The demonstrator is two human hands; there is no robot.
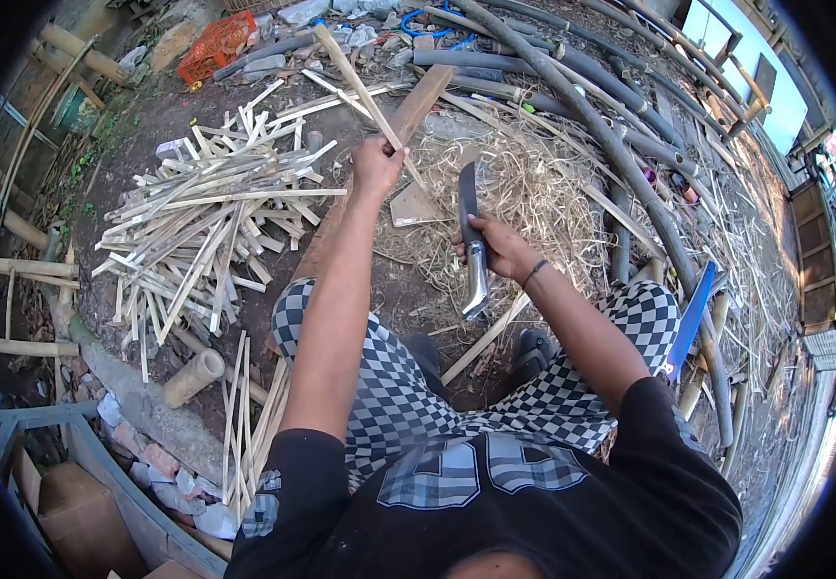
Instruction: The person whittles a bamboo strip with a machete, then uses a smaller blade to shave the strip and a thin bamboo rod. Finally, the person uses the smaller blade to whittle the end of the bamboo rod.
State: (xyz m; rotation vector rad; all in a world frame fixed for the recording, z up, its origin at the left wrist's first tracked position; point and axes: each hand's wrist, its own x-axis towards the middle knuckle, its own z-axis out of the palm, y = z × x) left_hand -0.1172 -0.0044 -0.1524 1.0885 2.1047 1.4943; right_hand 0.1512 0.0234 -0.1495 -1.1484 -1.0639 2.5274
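Note:
My left hand (376, 166) is closed round a split bamboo strip (352, 79), which slants up and away to the left. Beneath the strip, a wooden board (422, 104) lies at an angle. In my right hand (498, 246) is a machete (468, 191), its dark blade pointing away from me and its shiny handle end toward me. The blade is to the right of the strip and apart from it. Thin bamboo shavings (524, 174) cover the ground around the blade, and a flat piece of wood (414, 206) lies between my hands.
To the left is a large pile of bamboo strips (206, 207). Long dark poles (582, 87) stretch along the right side, with a blue saw (693, 318) by my knee. An orange crate (215, 46) stands at the back left; a cut bamboo piece (193, 377) lies nearer.

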